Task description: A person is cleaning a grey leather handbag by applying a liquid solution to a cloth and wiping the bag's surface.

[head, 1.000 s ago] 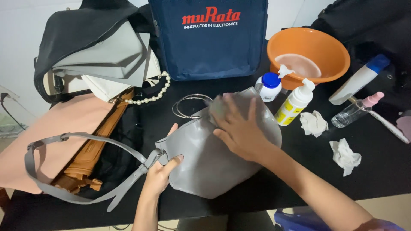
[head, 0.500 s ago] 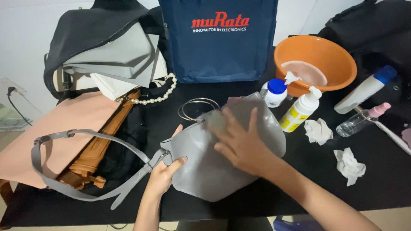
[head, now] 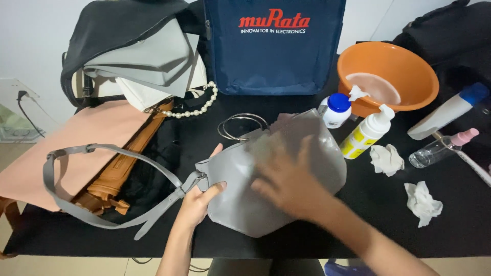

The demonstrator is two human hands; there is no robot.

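Two hands on grey bag (head: 286,179), right hand (head: 286,179) flat

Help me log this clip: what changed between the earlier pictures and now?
The right hand slid across the grey bag from its upper right toward the lower middle, and now shows as a blur. The left hand kept its hold on the bag's left edge by the strap. Bag, orange bowl, bottles and tissues stayed put.

We see a black table (head: 388,230) standing against a plain white wall (head: 36,46), evenly lit. Beyond the table's left edge lies pale beige floor (head: 13,153), where a black cable (head: 28,115) trails.
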